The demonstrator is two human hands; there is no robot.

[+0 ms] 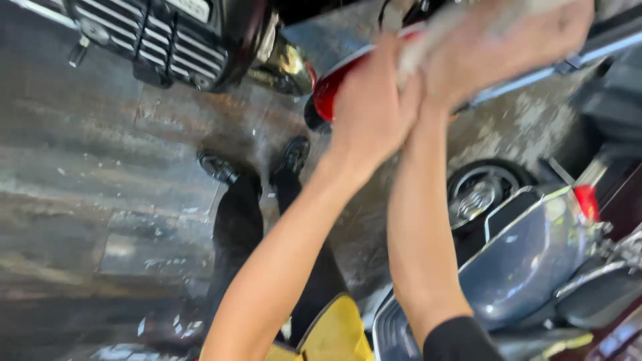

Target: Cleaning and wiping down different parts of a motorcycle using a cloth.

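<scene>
Taking the grey scooter as my landmark: far to its left, at the upper corner, I see the dark grille of a car, and below it the wet concrete floor shines. Nearer the scooter, still on its left, stand another person's legs in black trousers with black shoes.

Above the scooter both bare arms are raised. The left hand is pressed against the pale cloth, the fingers curled round its lower end. The right hand, just above and to the right of it, is clenched on the same cloth, which is bunched between the two hands; the picture is blurred here, so I cannot tell more about the grip.

My worry: the floor looks slippery, and someone stands close. With both arms up and eyes on the cloth, a step back could end in a slip, or a knock against the scooter or the red vehicle behind the hands.
</scene>
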